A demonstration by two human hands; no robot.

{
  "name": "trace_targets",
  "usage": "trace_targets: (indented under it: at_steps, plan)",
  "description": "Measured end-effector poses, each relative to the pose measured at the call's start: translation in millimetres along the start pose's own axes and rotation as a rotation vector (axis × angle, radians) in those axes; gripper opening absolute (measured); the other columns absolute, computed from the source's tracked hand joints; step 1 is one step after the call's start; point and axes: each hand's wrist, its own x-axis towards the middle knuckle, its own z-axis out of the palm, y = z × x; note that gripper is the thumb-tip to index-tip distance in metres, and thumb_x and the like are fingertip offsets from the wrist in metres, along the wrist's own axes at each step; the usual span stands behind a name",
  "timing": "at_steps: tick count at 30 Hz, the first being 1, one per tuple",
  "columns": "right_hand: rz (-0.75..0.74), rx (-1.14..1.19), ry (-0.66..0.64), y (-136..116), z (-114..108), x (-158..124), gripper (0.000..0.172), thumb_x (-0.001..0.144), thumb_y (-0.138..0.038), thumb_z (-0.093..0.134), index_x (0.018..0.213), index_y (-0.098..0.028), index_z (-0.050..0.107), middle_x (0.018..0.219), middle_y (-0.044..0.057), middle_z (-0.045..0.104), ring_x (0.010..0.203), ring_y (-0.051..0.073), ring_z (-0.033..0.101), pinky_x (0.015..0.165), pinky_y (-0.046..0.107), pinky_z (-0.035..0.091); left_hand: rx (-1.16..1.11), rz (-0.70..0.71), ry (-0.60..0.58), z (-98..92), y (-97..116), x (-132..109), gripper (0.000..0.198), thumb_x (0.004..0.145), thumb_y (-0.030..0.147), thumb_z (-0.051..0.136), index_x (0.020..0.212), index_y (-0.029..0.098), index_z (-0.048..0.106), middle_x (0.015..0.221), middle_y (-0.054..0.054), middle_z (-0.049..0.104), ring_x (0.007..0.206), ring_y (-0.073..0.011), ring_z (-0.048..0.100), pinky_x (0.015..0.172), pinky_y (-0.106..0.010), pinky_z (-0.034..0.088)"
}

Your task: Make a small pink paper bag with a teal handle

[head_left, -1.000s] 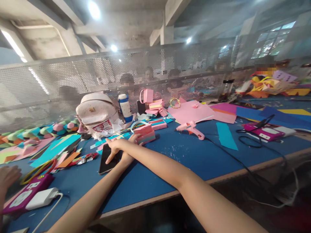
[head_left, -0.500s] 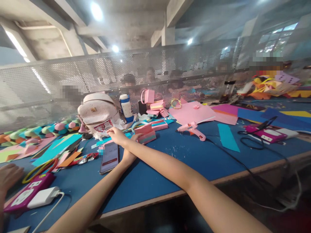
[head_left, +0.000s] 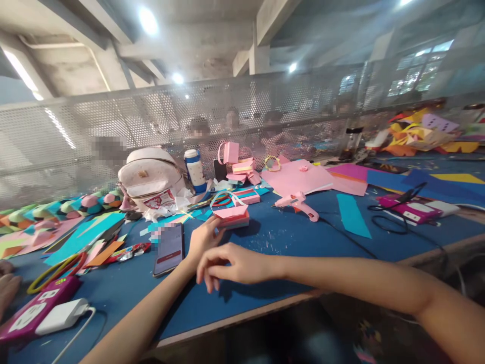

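Note:
My left hand (head_left: 204, 238) grips the near left corner of a small pink paper basket (head_left: 233, 221) with a pale blue strip handle arched over it. The basket is on the blue table, tilted slightly. In front of it, my right hand (head_left: 237, 263) hovers over the table with loosely bent fingers apart and nothing in them. It crosses close to my left wrist. A phone (head_left: 168, 250) with its screen lit lies just left of my left hand. To the right of the basket rests a pink glue gun (head_left: 297, 205) on its side.
A white backpack (head_left: 151, 177) and a blue-and-white bottle (head_left: 195, 169) stand behind. Pink sheets (head_left: 299, 177) and a blue paper strip (head_left: 353, 215) lie right. Purple power strips (head_left: 40, 306) with cords sit at both sides. Another person's hand (head_left: 7, 283) is at the left edge.
My right hand has come back from the far side, beyond the phone, to just in front of my left wrist. The basket has turned in my left hand, with its handle now upright.

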Motion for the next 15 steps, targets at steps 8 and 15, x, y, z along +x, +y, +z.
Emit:
trace_targets:
  at_steps: [8, 15]
  plan:
    - [0.067, -1.008, 0.29, -1, -60, -81, 0.034, 0.095, -0.017, 0.046, 0.126, -0.022, 0.058, 0.132, 0.006, 0.06, 0.118, 0.021, 0.057, 0.098, 0.035, 0.044, -0.073, -0.007, -0.001, 2.2, 5, 4, 0.014, 0.087, 0.026, 0.058, 0.091, 0.022, 0.072, 0.089, 0.0, 0.071, 0.069, -0.0126, 0.061, 0.057, -0.021, 0.037]
    - [0.258, -1.186, 0.445, 31, -94, -54, 0.035, 0.089, -0.029, 0.063, 0.122, -0.023, 0.059, 0.122, 0.007, 0.066, 0.101, 0.024, 0.066, 0.074, 0.03, 0.049, -0.142, 0.007, 0.007, 2.2, 2, 5, 0.014, 0.088, 0.028, 0.058, 0.089, 0.022, 0.071, 0.091, 0.0, 0.072, 0.071, -0.0115, 0.061, 0.062, -0.019, 0.04]
